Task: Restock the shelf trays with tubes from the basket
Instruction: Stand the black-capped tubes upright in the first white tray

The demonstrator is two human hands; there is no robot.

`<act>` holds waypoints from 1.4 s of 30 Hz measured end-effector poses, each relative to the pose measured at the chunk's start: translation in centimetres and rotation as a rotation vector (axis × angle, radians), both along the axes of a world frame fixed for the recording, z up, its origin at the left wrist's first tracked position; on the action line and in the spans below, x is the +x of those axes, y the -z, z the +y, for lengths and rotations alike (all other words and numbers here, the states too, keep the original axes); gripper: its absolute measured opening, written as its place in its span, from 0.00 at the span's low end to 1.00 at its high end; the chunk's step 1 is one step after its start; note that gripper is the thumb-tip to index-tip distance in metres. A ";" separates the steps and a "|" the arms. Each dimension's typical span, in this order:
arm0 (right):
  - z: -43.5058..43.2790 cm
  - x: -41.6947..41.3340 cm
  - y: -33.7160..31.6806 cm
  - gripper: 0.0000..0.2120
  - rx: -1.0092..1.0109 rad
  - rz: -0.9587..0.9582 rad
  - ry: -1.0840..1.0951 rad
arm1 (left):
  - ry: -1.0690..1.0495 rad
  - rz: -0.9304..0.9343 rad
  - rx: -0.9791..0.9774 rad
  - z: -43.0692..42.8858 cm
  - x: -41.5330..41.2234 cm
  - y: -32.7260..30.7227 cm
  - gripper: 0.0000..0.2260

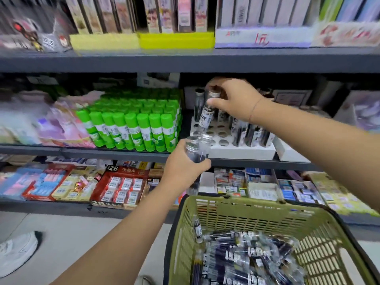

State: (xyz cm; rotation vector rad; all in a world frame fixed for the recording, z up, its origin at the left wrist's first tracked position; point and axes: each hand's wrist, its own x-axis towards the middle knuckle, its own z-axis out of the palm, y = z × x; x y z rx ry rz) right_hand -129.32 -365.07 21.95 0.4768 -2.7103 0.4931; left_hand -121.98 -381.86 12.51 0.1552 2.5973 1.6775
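glue sticks [131,130]: bright green, white labels. tray [242,151]: plain white, rows of round holes. tube [206,112] in right hand [234,99]: clear, dark navy inside, white label w/ black print, silver cap. tubes [197,147] in left hand [183,171]: same look. basket [246,212]: olive green lattice, black rim. shelf [185,62]: dark grey. upper-shelf bins [176,40]: yellow. eraser box [121,182]: red, white 2B lettering. shoe [16,249]: white. floor [82,233]: pale grey. thread [253,109] on right wrist: red.
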 end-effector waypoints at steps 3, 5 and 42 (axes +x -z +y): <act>-0.8 -1.9 0.4 0.19 0.014 -0.036 0.062 | 0.003 -0.010 0.034 -0.6 -0.4 0.1 0.23; -1.2 -2.9 0.7 0.19 0.020 -0.053 0.112 | 0.014 -0.015 0.058 -1.0 -0.6 0.2 0.26; -2.9 0.4 1.7 0.13 -0.115 -0.331 -0.213 | -0.022 -0.089 0.323 -0.9 -2.3 2.2 0.15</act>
